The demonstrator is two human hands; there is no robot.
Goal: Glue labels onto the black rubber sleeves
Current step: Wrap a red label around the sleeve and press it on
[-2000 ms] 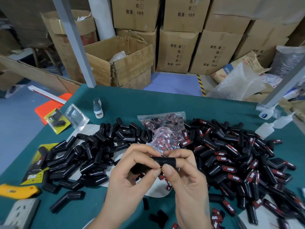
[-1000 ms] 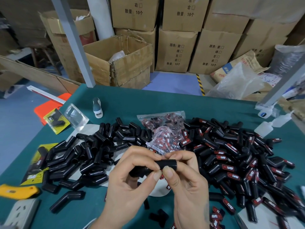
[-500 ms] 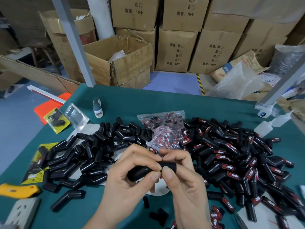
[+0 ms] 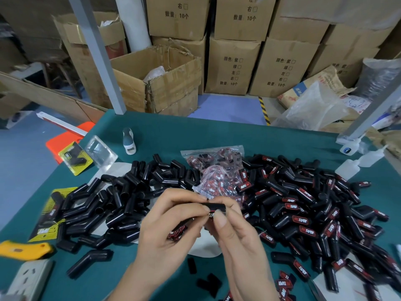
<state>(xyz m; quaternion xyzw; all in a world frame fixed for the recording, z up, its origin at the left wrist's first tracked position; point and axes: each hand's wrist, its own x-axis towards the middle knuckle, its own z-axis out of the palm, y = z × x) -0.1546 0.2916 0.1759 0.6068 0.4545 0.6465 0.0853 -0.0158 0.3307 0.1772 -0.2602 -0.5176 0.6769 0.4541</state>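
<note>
With my left hand (image 4: 171, 233) and right hand (image 4: 236, 237) both pinching one black rubber sleeve (image 4: 216, 207) above the surface (image 4: 217, 135), labelled sleeves (image 4: 303, 209) heap on my right, while a smaller pile of bare sleeves (image 4: 112, 203) waits left.

A black rubber sleeve (image 4: 213, 207) is lying roughly level between two hands above a green table, a red-and-black label (image 4: 211, 214) showing at its underside. More red labels (image 4: 176, 233) are sitting bunched in the left palm. To the left, a pile of plain bent black sleeves (image 4: 121, 196) is spreading across the table; to the right, a larger heap of sleeves already bearing red labels (image 4: 303, 213) is sprawling toward the near right corner. A clear bag of loose labels (image 4: 217, 170) is resting between the piles.
</note>
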